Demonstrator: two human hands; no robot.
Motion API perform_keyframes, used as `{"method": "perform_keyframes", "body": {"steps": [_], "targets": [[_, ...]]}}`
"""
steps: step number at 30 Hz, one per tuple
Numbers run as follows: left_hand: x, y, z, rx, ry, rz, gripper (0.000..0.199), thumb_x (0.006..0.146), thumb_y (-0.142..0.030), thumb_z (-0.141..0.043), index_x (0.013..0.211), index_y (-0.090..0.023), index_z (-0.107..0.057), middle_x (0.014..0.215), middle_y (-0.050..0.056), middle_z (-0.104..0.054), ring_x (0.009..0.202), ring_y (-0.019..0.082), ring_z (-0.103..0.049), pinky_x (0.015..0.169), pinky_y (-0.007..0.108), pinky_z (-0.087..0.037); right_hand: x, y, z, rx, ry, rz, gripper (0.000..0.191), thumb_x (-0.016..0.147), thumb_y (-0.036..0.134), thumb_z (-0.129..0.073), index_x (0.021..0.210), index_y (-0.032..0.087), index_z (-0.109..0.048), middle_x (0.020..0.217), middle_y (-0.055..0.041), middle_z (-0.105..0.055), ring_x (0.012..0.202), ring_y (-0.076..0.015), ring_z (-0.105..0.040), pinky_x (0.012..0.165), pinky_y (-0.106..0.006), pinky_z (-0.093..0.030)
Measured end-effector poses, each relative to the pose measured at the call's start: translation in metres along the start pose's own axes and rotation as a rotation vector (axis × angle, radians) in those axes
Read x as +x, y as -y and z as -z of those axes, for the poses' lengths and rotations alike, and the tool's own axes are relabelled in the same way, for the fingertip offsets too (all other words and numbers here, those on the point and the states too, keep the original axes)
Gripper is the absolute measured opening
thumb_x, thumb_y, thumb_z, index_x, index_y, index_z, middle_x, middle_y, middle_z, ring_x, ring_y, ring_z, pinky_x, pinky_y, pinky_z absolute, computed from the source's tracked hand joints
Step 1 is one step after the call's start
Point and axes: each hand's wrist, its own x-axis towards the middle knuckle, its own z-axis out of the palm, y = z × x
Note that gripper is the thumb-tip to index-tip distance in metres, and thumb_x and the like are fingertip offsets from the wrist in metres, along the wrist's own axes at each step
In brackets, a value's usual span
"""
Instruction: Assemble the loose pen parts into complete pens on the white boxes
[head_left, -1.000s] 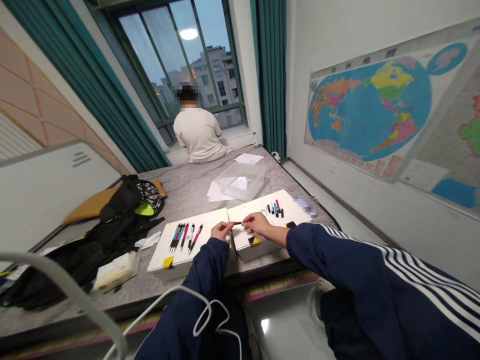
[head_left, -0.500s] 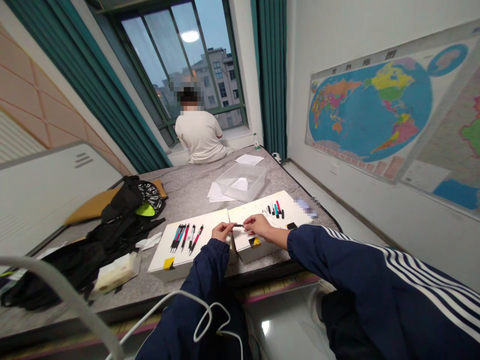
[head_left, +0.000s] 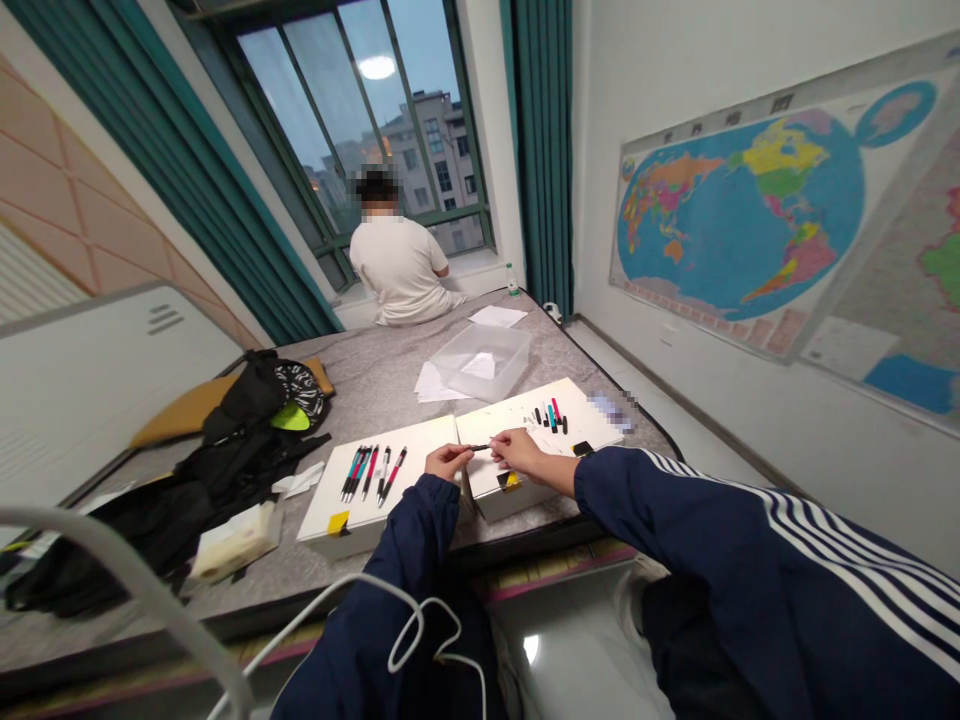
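Between both hands, above the inner edges of two white boxes, is a thin black pen part [head_left: 480, 447]. My left hand [head_left: 448, 461] pinches its left end, and my right hand [head_left: 516, 451] is closed at its right end; the fingertips hide the ends. On the left box [head_left: 315, 515] lies a row of assembled pens [head_left: 367, 474] with black, teal, red and white barrels. The right box [head_left: 487, 412] carries loose pen pieces [head_left: 553, 416] in black, teal and red, with small bits nearer my right hand.
Behind the boxes stands a clear plastic bin [head_left: 510, 360] with papers [head_left: 431, 385] beside it. A tissue pack [head_left: 236, 545] and a black bag [head_left: 180, 500] lie at left. A white cable [head_left: 352, 580] crosses in front. Someone in a white shirt [head_left: 397, 265] sits by the window.
The hands stay almost in place, still pinching the black pen part, which is now tilted slightly differently. The pens and loose pieces on the boxes have not moved.
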Motion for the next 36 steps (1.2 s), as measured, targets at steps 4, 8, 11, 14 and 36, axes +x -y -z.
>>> {"method": "perform_keyframes", "body": {"steps": [4, 8, 11, 14, 36], "targets": [[-0.0019, -0.0021, -0.0013, 0.017, 0.026, -0.007, 0.036, 0.045, -0.035, -0.086, 0.069, -0.013, -0.071, 0.077, 0.01, -0.074, 0.071, 0.02, -0.067, 0.073, 0.034, -0.052, -0.0022, -0.0007, -0.0011, -0.07, 0.026, -0.076, 0.032, 0.095, 0.031, -0.044, 0.072, 0.012, -0.057, 0.059, -0.0025, -0.059, 0.046, -0.0085, -0.054, 0.045, -0.019, -0.047], [-0.0025, -0.0045, -0.0029, 0.037, 0.0, 0.002, 0.036, 0.044, -0.035, -0.087, 0.068, -0.012, -0.072, 0.076, 0.011, -0.074, 0.072, 0.021, -0.067, 0.074, 0.036, -0.052, 0.0004, -0.0008, -0.001, -0.245, 0.041, -0.047, 0.034, 0.095, 0.039, -0.043, 0.078, 0.012, -0.057, 0.06, -0.0032, -0.061, 0.043, -0.0094, -0.054, 0.043, -0.019, -0.043], [-0.0026, -0.0048, -0.0033, 0.028, 0.012, 0.011, 0.036, 0.044, -0.035, -0.086, 0.068, -0.013, -0.072, 0.077, 0.011, -0.074, 0.07, 0.02, -0.067, 0.073, 0.035, -0.052, 0.0036, -0.0006, -0.001, -0.327, -0.015, 0.034, 0.022, 0.091, 0.035, -0.052, 0.086, 0.014, -0.058, 0.063, -0.0019, -0.063, 0.043, -0.0082, -0.054, 0.044, -0.017, -0.041], [-0.0031, -0.0058, -0.004, 0.032, 0.031, 0.024, 0.036, 0.044, -0.035, -0.086, 0.069, -0.013, -0.073, 0.075, 0.01, -0.074, 0.069, 0.02, -0.067, 0.072, 0.035, -0.052, 0.0037, -0.0011, 0.0002, -0.371, 0.007, 0.039, 0.026, 0.092, 0.034, -0.05, 0.078, 0.013, -0.058, 0.062, -0.0026, -0.063, 0.043, -0.0083, -0.054, 0.045, -0.018, -0.041], [0.0016, 0.0012, 0.0035, 0.1, 0.086, 0.032, 0.039, 0.047, -0.04, -0.085, 0.074, -0.014, -0.076, 0.071, 0.009, -0.073, 0.062, 0.017, -0.063, 0.062, 0.029, -0.05, -0.004, -0.0014, 0.0036, -0.388, 0.067, -0.05, 0.043, 0.095, 0.042, -0.043, 0.071, 0.012, -0.061, 0.045, 0.0016, -0.049, 0.04, -0.0102, -0.048, 0.047, -0.021, -0.038]]}}
